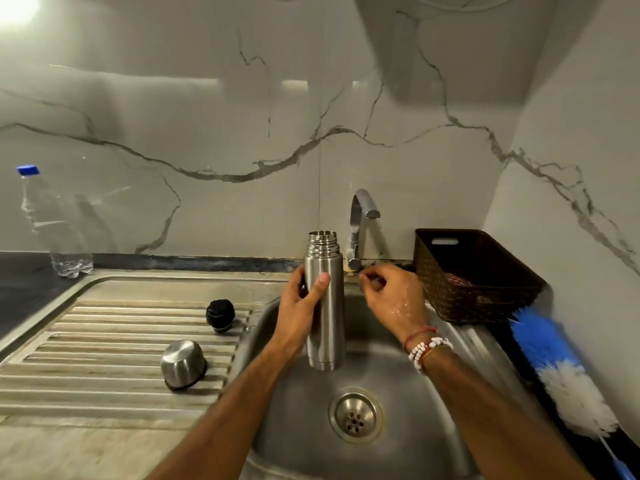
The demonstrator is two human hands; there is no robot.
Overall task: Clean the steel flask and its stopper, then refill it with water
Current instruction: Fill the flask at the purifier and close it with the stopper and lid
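1. Nearest the lens, two bare forearms reach in from the bottom edge, the left forearm (225,403) and the right forearm (485,403), both stretched out over the steel sink (294,427).
2. Below them sits the round drain (356,414), in the middle of the basin floor.
3. And there's the steel flask (325,327): upright, mouth open at the top, threaded neck showing, held above the basin just left of the tap (360,220).
4. The left hand (301,306) has it. The fingers are wrapped round the body from the left and the thumb lies across the front.
5. The right hand (394,296) is wet and glistening, with its fingers curled in close to the foot of the tap. Whether it has hold of anything cannot be told from here.
6. Red thread and white beaded bracelets (427,344) ring the right wrist.
7. Over on the ribbed draining board (104,341), the black stopper (220,315) lies near the basin's edge, well apart from the flask.
8. In front of it rests the steel cup lid (183,364), rim down and dome up.
9. Back left, a clear plastic bottle (57,230) with a blue cap stands where the dark bench (24,282) meets the sink's rim.
10. On the right, a brown woven basket (478,271) sits beside the tap against the marbled wall.
11. A blue and white bottle brush (561,368) lies in front of the basket, along the sink's right side.
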